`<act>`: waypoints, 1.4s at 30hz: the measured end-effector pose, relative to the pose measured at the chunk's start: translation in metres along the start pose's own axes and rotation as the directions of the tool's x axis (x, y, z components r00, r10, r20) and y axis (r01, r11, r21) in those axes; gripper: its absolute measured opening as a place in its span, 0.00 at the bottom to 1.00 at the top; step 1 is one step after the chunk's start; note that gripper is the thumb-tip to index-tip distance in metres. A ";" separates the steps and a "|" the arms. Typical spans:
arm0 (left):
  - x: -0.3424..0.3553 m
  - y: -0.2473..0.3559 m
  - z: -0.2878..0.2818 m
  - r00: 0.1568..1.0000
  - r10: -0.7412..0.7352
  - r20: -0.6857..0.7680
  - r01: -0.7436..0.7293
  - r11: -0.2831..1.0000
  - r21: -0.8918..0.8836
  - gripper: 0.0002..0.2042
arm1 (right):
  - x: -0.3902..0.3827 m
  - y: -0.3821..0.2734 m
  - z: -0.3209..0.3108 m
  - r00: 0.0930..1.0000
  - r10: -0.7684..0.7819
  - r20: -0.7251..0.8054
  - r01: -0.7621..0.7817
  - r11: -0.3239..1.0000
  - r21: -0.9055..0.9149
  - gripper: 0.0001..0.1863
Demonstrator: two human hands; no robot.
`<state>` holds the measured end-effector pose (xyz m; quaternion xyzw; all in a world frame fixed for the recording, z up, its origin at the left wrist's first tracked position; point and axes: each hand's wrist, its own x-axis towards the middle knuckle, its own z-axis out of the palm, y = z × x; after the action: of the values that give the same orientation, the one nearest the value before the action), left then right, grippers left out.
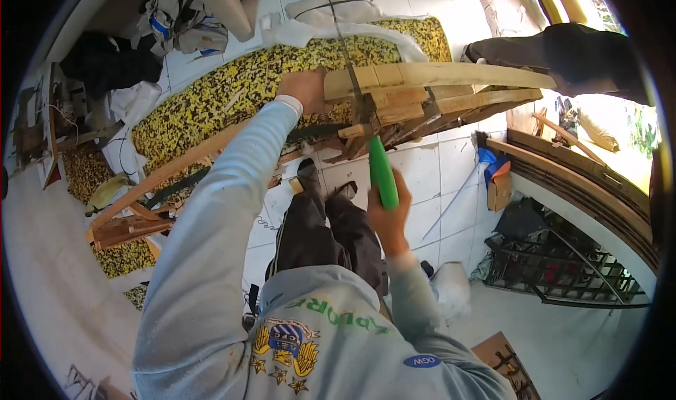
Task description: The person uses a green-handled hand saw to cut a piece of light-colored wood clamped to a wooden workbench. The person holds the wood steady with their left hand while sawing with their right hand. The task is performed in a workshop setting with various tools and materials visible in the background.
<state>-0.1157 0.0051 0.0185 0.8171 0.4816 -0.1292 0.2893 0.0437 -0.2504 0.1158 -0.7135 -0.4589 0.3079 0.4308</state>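
My right hand [394, 215] is closed around the green handle [381, 167] of a handsaw. Its long dark blade [346, 51] points away from me and crosses the pale wooden board [451, 75] near the board's left end. On that end lies my left hand [303, 90], gripping the wood just left of the blade. Pencil-like lines run across the board right of the blade. Beneath it are several shorter wood pieces [399, 111] and a rough wooden frame [479, 104]. How deep the blade sits in the wood cannot be made out.
Yellow-and-black speckled foam [204, 108] lies beyond the board. A person's dark-clothed limb [556, 51] reaches in from the right. Long timbers [584, 182] and a black metal rack [563, 259] stand at right. A wooden frame [190, 150] leans at left over white floor tiles [419, 220].
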 end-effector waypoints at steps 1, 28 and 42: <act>0.006 -0.002 -0.005 1.000 0.009 -0.016 -0.009 1.000 -0.001 0.40 | -0.002 -0.008 -0.008 0.999 0.047 0.005 -0.047 0.999 -0.004 0.20; 0.018 -0.001 -0.001 0.998 0.007 -0.067 -0.003 0.998 0.066 0.38 | -0.008 0.028 0.000 1.000 0.014 -0.021 -0.014 1.000 -0.006 0.27; 0.001 0.016 0.005 0.996 0.016 -0.085 -0.012 0.999 0.053 0.41 | -0.044 -0.188 -0.152 0.900 0.290 0.326 -0.368 0.905 0.212 0.36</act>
<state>-0.1009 -0.0030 0.0192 0.8326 0.4842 -0.1046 0.2478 0.0802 -0.3028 0.3528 -0.6639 -0.3420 0.5360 0.3936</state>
